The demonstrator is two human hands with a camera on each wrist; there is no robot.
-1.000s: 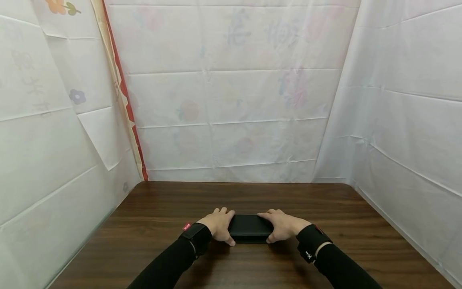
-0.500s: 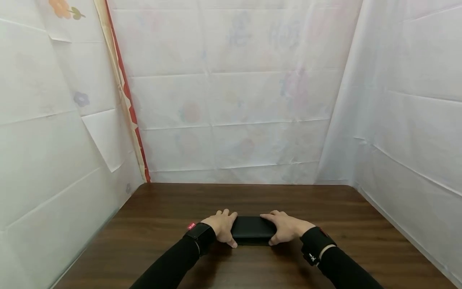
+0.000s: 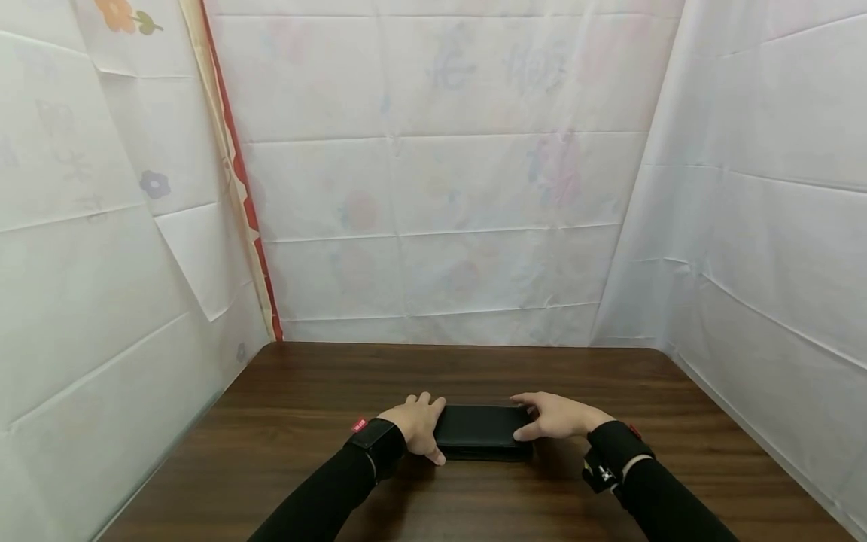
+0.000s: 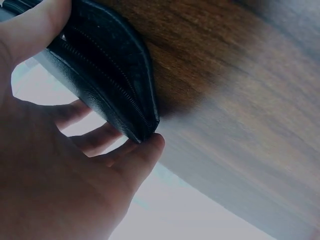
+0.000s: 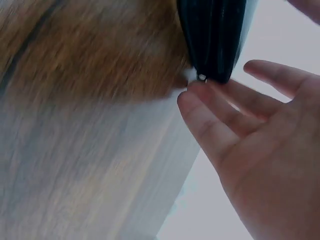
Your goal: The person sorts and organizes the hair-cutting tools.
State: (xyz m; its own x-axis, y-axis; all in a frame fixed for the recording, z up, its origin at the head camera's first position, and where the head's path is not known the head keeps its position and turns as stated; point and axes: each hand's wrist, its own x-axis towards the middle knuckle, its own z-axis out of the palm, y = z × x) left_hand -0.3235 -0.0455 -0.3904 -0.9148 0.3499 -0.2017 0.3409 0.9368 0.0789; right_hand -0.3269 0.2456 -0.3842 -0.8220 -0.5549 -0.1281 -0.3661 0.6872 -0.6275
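A black zip wallet (image 3: 479, 426) lies on the table in the head view, its long side crosswise. My left hand (image 3: 415, 425) grips its left end, thumb on the near side and fingers on the far side. Two rows of zip teeth and a gap between them show on the wallet (image 4: 107, 70) in the left wrist view. At the other end is my right hand (image 3: 558, 415), its fingers fairly straight and fingertips at the wallet's end. A small shiny metal bit (image 5: 201, 77) sits there in the right wrist view, close to those fingertips.
The brown wooden table (image 3: 379, 369) reaches back to a white printed sheet (image 3: 433, 188). More white sheeting hangs at the left (image 3: 88, 301) and right (image 3: 765, 263). A black band (image 3: 379, 448) is worn round each wrist.
My right hand has loosened from the wallet's right end and shifted to the right, uncovering that end. The left hand keeps its grip, and the wallet stays in place.
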